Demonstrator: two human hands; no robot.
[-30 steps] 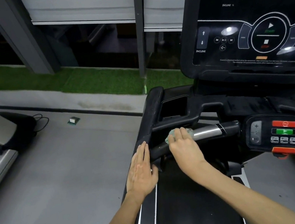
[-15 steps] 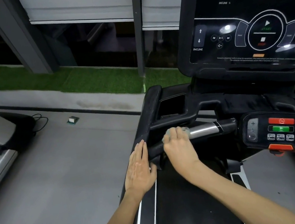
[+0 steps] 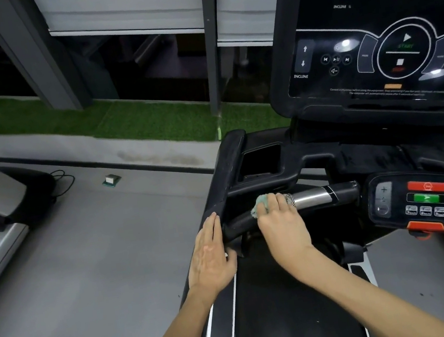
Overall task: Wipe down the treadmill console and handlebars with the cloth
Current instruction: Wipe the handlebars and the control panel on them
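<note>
Clutching cloth [image 3: 259, 206] against handlebar [image 3: 315, 196], right hand [image 3: 283, 227] sits near keypad [image 3: 426, 200]; left hand [image 3: 209, 257] lies flat.

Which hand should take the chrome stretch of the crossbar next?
Right. The right hand holds the cloth on the crossbar, directly beside the chrome stretch. The left hand rests flat on the side handlebar, with no cloth.

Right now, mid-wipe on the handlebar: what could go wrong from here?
1. The right-hand grip holds the cloth on the handlebar, close to the button pad. Sliding further right could bump its green or red button, and the belt lies directly below the arms.
2. The cloth is bunched small and mostly hidden under that grip, so bare skin may smear the silver section instead of cleaning it.
</note>
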